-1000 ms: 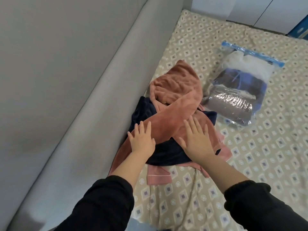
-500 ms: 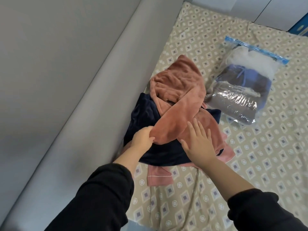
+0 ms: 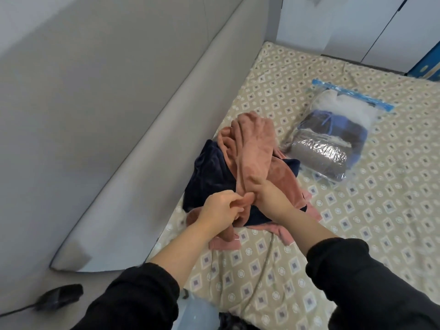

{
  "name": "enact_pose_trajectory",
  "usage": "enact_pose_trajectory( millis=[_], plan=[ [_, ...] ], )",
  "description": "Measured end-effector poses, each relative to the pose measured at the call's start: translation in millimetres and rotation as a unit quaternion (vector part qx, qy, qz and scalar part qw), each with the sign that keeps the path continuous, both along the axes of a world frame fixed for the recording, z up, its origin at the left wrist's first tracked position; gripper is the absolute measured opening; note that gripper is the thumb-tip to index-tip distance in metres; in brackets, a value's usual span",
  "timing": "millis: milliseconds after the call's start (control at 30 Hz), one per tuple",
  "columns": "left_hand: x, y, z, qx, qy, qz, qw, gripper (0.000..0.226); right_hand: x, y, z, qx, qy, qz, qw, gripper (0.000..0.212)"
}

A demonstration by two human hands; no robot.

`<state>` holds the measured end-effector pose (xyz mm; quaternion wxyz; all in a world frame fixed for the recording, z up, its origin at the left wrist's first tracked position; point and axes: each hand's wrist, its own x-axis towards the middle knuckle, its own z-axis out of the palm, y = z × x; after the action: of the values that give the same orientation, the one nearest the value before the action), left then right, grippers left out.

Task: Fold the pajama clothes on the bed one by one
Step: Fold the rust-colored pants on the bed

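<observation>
Fingers of right hand are covered by pink garment; grip cannot be determined. Navy garment is part-buried under it. Dark obj. at 7 o'clock is blurred, unidentified. Blue item at 2 o'clock is cut by frame edge. Storage bag contents are indistinct.

Two hands: left hand, right hand. Two black sleeves: left sleeve, right sleeve. Pajama pile, three colours showing: one rust-pink fleece piece, one navy piece, one lighter pink piece; any more underneath, can't tell. One clear storage bag. One bed. One dark corded object on floor.
</observation>
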<state>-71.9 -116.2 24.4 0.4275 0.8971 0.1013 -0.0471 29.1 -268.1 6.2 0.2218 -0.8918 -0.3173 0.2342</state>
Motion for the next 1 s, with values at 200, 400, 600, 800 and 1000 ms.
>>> enact_pose_trajectory(
  millis=[200,400,600,800,1000],
  plan=[
    [-36.4,-61.2,15.9,0.031,0.004,0.018,0.999,0.022,-33.5,-74.0,32.9,0.032,0.023,-0.097,0.995,0.035],
    [-58.6,-173.1,35.3,0.008,-0.002,0.054,0.999,0.012,-69.6,-193.5,59.8,0.071,-0.005,-0.135,0.988,0.024],
    [-71.0,-317.1,45.9,-0.039,-0.034,0.034,0.998,0.015,-107.1,-340.0,89.5,0.041,-0.047,-0.225,0.972,0.018],
    [-76.9,-447.5,52.5,-0.105,-0.03,-0.02,0.994,0.013,-148.7,-476.1,97.4,0.022,-0.106,-0.395,0.912,0.027],
    [-88.1,-492.3,38.1,-0.12,0.014,-0.055,0.991,0.01,-173.0,-535.5,79.4,0.003,-0.005,-0.456,0.89,0.054]
  ],
)
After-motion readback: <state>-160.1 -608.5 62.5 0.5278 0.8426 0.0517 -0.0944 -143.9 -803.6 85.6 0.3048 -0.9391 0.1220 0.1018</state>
